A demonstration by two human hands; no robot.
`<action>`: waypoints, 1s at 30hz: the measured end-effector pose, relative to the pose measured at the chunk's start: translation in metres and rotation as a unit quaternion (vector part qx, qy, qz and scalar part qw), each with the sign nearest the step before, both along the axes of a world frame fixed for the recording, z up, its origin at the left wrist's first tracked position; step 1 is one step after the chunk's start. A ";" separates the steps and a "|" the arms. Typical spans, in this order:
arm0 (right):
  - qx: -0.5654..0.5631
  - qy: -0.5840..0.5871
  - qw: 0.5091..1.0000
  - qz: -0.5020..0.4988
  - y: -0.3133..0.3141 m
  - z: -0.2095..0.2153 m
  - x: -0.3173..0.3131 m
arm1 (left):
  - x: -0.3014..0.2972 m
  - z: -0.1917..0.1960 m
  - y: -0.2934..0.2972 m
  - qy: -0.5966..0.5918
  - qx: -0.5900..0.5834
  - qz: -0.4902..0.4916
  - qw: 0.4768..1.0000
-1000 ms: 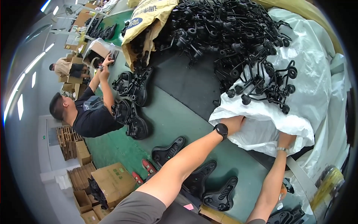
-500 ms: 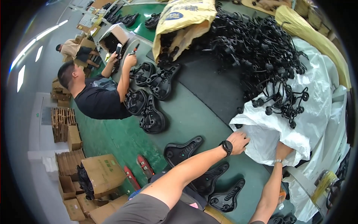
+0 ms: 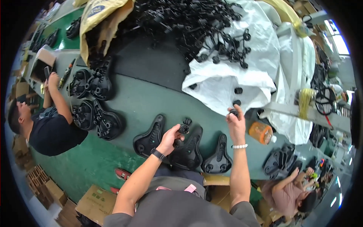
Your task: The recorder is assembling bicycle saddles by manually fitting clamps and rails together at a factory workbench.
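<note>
My left hand (image 3: pixel 172 137) holds a small black round part (image 3: pixel 183 129) above the black saddle bases (image 3: pixel 187 148) lying on the green table (image 3: pixel 143 99). My right hand (image 3: pixel 236 123) is raised and pinches another small black round part (image 3: pixel 234 112) near the lower edge of the white sack (image 3: pixel 227 81). A tangled heap of black metal parts (image 3: pixel 196 26) lies on the sack and on the dark mat behind it. Three saddle bases lie side by side in front of me, at the table's near edge.
A person in a black shirt (image 3: pixel 53 130) works at the left beside stacked saddle bases (image 3: pixel 96 117). An orange container (image 3: pixel 260 132) stands right of my right hand. Another person (image 3: pixel 291 189) sits at lower right. Cardboard boxes (image 3: pixel 94 204) lie on the floor.
Both my hands have pulled back from the white sack toward me, each now holding a small black part. The view has swung left and down toward the saddle bases.
</note>
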State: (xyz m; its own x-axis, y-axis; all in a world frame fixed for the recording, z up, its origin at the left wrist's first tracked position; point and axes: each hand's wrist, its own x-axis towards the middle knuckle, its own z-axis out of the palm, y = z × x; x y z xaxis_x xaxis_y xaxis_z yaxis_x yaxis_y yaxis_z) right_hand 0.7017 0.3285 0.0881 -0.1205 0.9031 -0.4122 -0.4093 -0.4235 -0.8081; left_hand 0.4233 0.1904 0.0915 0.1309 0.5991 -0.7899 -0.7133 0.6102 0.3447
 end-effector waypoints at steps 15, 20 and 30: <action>0.144 -0.620 0.756 0.155 -0.265 0.000 0.107 | 0.170 -0.028 -0.088 0.398 0.591 -0.557 0.426; 0.155 -0.649 0.715 0.206 -0.276 0.003 0.108 | 0.184 -0.042 -0.104 0.457 0.598 -0.550 0.362; 0.190 -0.643 0.738 0.081 -0.161 0.001 0.063 | 0.110 -0.013 -0.058 0.218 0.123 -0.322 0.913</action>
